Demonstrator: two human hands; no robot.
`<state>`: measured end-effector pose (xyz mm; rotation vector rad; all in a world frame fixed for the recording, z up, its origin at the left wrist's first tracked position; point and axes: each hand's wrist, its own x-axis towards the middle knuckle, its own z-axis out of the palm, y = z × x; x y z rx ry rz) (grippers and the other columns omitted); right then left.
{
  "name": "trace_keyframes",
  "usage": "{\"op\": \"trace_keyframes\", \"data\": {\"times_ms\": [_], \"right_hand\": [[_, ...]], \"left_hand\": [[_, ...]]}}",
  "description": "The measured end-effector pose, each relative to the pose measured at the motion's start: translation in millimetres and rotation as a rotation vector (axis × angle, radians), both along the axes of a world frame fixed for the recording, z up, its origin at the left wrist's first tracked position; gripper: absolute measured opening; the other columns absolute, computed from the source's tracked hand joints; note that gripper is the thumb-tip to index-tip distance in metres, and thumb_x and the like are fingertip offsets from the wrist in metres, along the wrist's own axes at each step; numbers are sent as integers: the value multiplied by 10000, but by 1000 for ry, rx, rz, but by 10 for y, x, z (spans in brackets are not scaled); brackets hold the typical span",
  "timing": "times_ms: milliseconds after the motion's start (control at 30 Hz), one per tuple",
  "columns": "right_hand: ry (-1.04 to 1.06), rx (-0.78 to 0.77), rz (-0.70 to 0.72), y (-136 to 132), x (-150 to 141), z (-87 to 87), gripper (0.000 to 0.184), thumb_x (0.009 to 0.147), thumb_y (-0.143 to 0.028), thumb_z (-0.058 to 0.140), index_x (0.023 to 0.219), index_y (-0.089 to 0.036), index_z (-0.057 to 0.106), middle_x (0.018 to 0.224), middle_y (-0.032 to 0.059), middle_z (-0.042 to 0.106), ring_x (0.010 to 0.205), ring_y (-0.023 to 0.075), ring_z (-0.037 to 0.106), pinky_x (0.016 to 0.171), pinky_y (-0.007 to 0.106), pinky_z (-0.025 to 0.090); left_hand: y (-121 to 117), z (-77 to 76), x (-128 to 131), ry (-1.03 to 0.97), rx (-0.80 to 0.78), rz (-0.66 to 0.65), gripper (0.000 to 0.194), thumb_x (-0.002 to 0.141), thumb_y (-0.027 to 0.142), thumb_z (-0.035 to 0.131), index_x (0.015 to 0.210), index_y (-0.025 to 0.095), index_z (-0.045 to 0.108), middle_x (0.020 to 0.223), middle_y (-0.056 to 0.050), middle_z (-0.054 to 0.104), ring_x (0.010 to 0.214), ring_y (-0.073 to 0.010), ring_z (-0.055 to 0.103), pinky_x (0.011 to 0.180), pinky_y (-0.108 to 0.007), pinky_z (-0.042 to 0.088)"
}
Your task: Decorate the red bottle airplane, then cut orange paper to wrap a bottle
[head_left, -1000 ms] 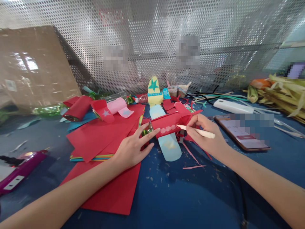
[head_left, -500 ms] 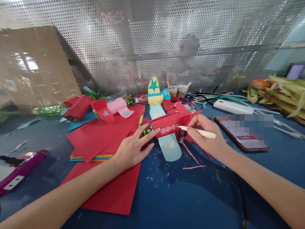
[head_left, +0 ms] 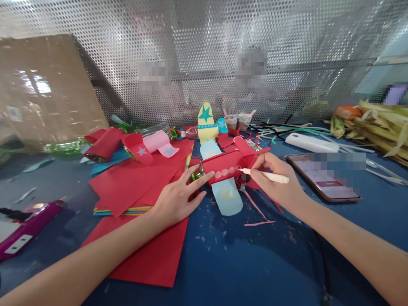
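Observation:
A red paper plane model (head_left: 228, 163) with light blue wings (head_left: 227, 195) and a row of pink dots lies on the blue table (head_left: 242, 263). My left hand (head_left: 178, 197) rests with fingers spread, fingertips touching the model's front end. My right hand (head_left: 276, 180) is closed round a white pen-like stick (head_left: 264, 175), whose tip touches the model's side by the pink dots.
Red paper sheets (head_left: 137, 187) lie under my left arm. Red and pink paper rolls (head_left: 127, 144) sit behind. A phone (head_left: 321, 180) and a white case (head_left: 310, 142) lie at right, corn husks (head_left: 376, 123) beyond. A purple tool (head_left: 25, 227) lies at left, cardboard (head_left: 44, 89) against the perforated metal wall.

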<state>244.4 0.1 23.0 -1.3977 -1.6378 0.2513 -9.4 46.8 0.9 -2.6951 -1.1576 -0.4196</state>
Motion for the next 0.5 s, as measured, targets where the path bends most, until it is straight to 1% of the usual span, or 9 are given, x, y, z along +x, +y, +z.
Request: {"op": "trace_keyframes", "data": {"times_ms": [167,300,500], "right_hand": [[-17,14,12,-4,-7,15,117,719,-226,518,634,-228,438,551,-36,527,482,122,483,493,262,358],[-4,4,-2,-4,-6,12,115,716,-218,518,635,-227,437,542,-40,521,470,118,472,484,259,351],[-21,16,30,-1,0,4,110,723,-212,523,644,-224,447,556,-38,531,487,121,487,497,259,359]], "left_hand": [[0,-3,-2,-6,1,7,474,928,386,382,1396,414,314,1422,-56,375,855,-178,649,614,-286,542],[-3,7,-2,-8,3,-3,468,931,388,373,1396,398,326,1410,-68,391,847,-176,649,614,-283,542],[-1,5,-5,-8,1,-3,464,931,394,375,1393,395,334,1422,-66,378,859,-180,652,633,-291,547]]}}
